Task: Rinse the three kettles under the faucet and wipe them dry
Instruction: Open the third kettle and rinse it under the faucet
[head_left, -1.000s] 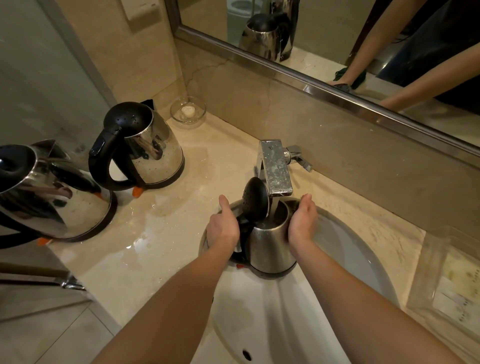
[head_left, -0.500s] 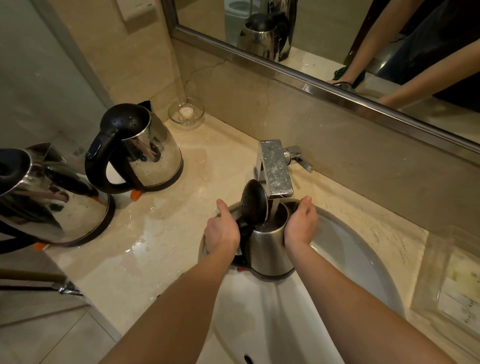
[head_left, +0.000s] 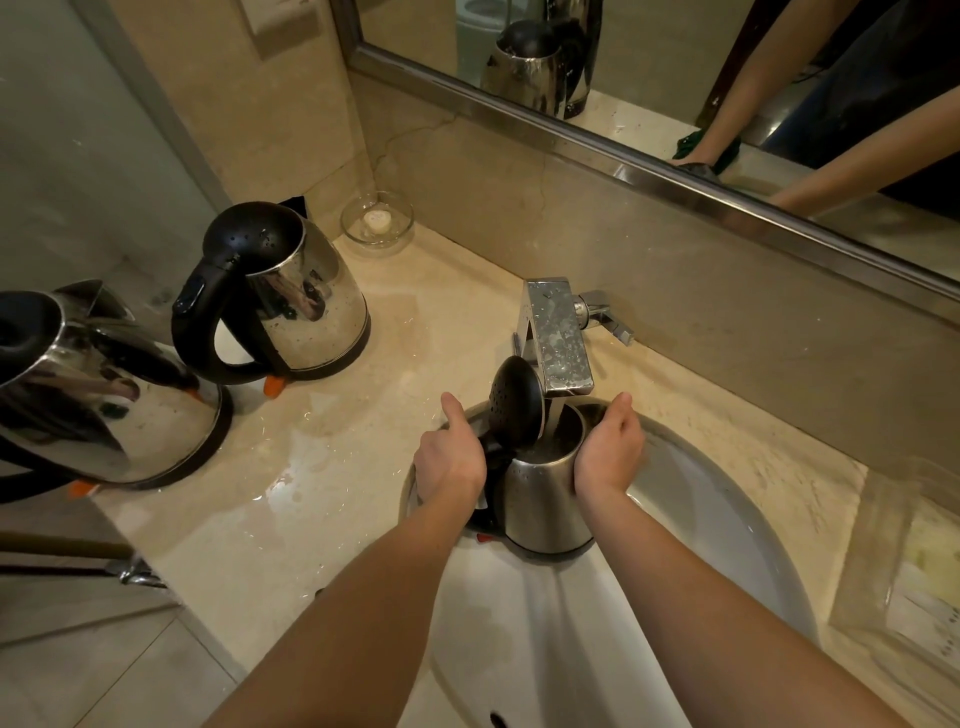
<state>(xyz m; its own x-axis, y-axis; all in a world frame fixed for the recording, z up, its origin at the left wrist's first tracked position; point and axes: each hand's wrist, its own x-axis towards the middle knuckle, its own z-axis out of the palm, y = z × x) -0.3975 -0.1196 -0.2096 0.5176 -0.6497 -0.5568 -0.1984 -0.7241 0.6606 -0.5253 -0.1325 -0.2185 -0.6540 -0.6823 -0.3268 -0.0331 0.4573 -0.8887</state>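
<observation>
A small steel kettle (head_left: 545, 499) sits between the two hands, over the white sink (head_left: 727, 530). The left hand (head_left: 449, 460) is on the kettle's left side, wrapped around the black handle, with the thumb sticking up. The right hand (head_left: 608, 457) is pressed flat against the kettle's right side, near the top rim, with the fingers curled around the far side. Both hands hold this kettle.

The kettle stands straight up, with its open mouth pointing up at the faucet (head_left: 558, 338). Its black lid (head_left: 517, 402) is flipped open and stands up just past the left thumb. The faucet spout is right above the mouth, and a stream of water falls from it into the kettle. There is water inside the kettle.

Two more kettles stand upright on the wet counter (head_left: 332, 467), well off to the left of the left hand. The middle kettle (head_left: 280, 296) is shiny, with a shut black lid and its black handle facing the camera. The big kettle (head_left: 88, 395) is farther left, at the edge of the view, and is partly cut off.

A small glass dish (head_left: 377, 222) sits in the far corner, past the middle kettle, with something small and white in it. A clear tray (head_left: 893, 561) lies to the right of the right arm, with paper in it.
</observation>
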